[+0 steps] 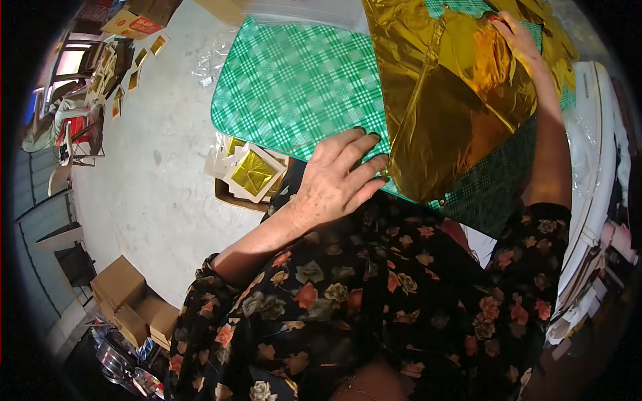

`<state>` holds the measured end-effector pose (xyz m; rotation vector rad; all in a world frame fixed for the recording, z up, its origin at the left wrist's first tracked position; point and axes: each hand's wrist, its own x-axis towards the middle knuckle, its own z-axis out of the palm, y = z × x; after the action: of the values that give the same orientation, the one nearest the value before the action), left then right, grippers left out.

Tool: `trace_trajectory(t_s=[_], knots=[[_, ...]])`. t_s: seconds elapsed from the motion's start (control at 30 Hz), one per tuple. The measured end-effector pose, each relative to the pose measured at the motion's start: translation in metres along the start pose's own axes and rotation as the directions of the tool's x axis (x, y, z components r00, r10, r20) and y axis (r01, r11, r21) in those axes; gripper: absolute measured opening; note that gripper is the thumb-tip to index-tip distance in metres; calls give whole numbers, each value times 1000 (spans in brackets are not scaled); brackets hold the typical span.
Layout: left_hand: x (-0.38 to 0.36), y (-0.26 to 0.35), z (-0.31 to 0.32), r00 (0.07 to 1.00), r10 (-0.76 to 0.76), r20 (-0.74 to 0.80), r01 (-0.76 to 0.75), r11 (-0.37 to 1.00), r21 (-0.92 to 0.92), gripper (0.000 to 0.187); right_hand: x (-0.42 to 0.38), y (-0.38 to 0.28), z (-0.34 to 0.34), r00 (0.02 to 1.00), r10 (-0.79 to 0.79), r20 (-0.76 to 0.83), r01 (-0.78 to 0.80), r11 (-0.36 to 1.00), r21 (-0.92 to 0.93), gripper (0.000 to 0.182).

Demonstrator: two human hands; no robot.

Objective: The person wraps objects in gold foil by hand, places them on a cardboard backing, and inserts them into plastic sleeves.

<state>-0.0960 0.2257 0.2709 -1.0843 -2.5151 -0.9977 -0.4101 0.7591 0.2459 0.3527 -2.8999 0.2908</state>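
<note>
A large sheet of gold foil (428,100) lies wrinkled over a table with a green plaid cover (301,80). My left hand (341,167) rests at the near edge of the table, its fingers stretched and slightly apart, fingertips right at the foil's left edge. Out at the far right, my right hand (518,40) reaches over the foil with fingers bent together on it, and the foil glows orange beside them. A small patch of red shows by those fingertips.
Below the table's left side stands a box (241,197) holding cards with gold squares (254,174). More gold-square cards (134,79) lie on the floor at far left. Cardboard boxes (127,294) sit at lower left. A white appliance-like body (588,167) flanks my right arm.
</note>
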Motion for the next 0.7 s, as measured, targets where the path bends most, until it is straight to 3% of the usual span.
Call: trace_trajectory(t_s=[0.07, 0.17, 0.27, 0.5, 0.57, 0.7], knots=[[1, 1, 0, 1000, -8, -4, 8, 1000, -1, 35, -2, -9, -11, 995, 13, 95, -19, 998, 60, 39], [2, 2, 0, 1000, -23, -13, 23, 1000, -2, 32, -5, -20, -13, 1000, -4, 19, 2, 991, 131, 35], [5, 3, 2, 999, -20, -42, 20, 1000, 0, 29, -2, -26, -20, 996, 14, 89, -28, 987, 159, 36], [12, 5, 7, 999, -25, -40, 26, 1000, 16, 27, -7, -43, -23, 999, 41, 33, -43, 995, 93, 35], [11, 5, 7, 999, -31, -36, 32, 999, 11, 27, -21, -107, -49, 993, 102, 56, -107, 991, 86, 30], [12, 4, 8, 999, -24, -39, 25, 999, 22, 28, -25, -121, -54, 997, 72, 15, -73, 990, 124, 31]])
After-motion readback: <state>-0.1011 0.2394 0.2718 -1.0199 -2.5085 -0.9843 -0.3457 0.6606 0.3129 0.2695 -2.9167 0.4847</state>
